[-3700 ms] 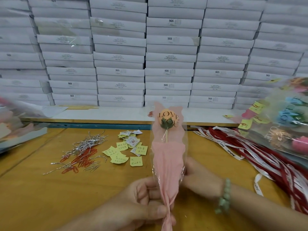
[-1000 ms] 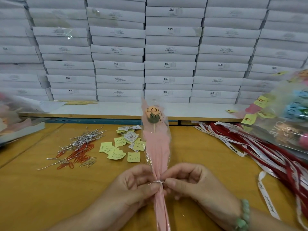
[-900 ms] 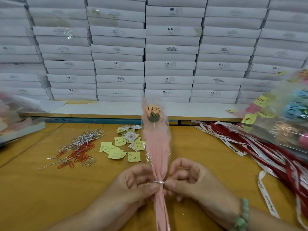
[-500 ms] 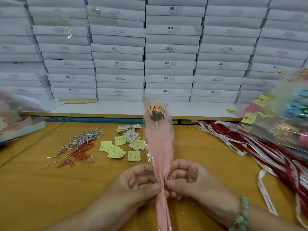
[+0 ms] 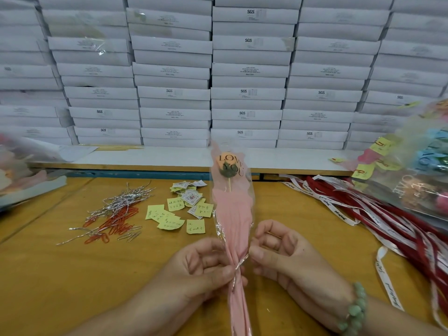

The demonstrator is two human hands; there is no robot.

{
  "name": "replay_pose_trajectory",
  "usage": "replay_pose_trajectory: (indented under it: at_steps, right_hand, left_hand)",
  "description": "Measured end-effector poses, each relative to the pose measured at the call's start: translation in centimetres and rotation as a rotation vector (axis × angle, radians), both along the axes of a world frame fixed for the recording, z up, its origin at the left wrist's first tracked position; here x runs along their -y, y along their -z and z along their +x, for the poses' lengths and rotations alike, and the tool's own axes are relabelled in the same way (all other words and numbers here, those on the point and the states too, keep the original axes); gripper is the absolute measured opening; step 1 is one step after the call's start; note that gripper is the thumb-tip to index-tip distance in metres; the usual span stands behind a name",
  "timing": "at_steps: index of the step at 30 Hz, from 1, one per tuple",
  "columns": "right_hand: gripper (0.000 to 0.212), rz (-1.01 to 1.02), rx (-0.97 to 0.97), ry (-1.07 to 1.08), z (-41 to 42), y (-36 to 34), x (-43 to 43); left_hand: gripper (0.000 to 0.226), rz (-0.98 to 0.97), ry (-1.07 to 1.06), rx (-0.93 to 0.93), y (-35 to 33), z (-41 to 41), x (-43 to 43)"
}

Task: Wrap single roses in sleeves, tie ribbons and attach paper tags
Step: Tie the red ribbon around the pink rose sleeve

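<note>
A single orange rose [image 5: 226, 166] stands upright in a clear and pink sleeve [image 5: 233, 214] printed "LOVE YOU". A silver twist tie [image 5: 239, 263] is wound round the sleeve's gathered neck, one end sticking out to the right. My left hand [image 5: 201, 267] grips the sleeve at that neck, thumb against the tie. My right hand [image 5: 286, 258] hovers just right of the sleeve, fingers loosely curled, holding nothing I can make out. Yellow paper tags [image 5: 169, 217] lie on the wooden table [image 5: 48, 275], and red and white ribbons [image 5: 363, 214] lie at the right.
Silver twist ties [image 5: 121, 202] and red paper clips [image 5: 114, 221] lie left of the tags. Finished wrapped roses [image 5: 424, 170] are heaped at the right edge, and a plastic bag of flowers [image 5: 19, 166] at the left. Stacked white boxes [image 5: 247, 93] wall off the back.
Both hands were pinching and twisting the silver tie at the neck. Now my right hand has let go and drawn slightly right, while my left still holds the sleeve.
</note>
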State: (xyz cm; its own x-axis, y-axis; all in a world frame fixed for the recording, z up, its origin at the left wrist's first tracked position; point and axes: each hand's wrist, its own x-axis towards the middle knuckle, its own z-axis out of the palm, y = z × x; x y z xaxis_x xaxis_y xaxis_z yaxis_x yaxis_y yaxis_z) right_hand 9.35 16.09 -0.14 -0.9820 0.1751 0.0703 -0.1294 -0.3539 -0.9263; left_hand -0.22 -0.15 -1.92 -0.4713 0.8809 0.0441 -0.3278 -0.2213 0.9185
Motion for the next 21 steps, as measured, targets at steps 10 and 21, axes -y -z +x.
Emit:
replay_pose_trajectory:
  at_steps: [10, 21]
  right_hand:
    - [0.029, -0.092, -0.034, -0.017, -0.02, 0.04, 0.13]
    - [0.047, -0.012, 0.118, -0.033, -0.03, 0.37, 0.43]
  left_hand:
    - [0.069, 0.018, -0.026, 0.071, 0.23, 0.02, -0.11]
    - [0.060, 0.014, -0.049, 0.042, 0.15, -0.05, -0.14]
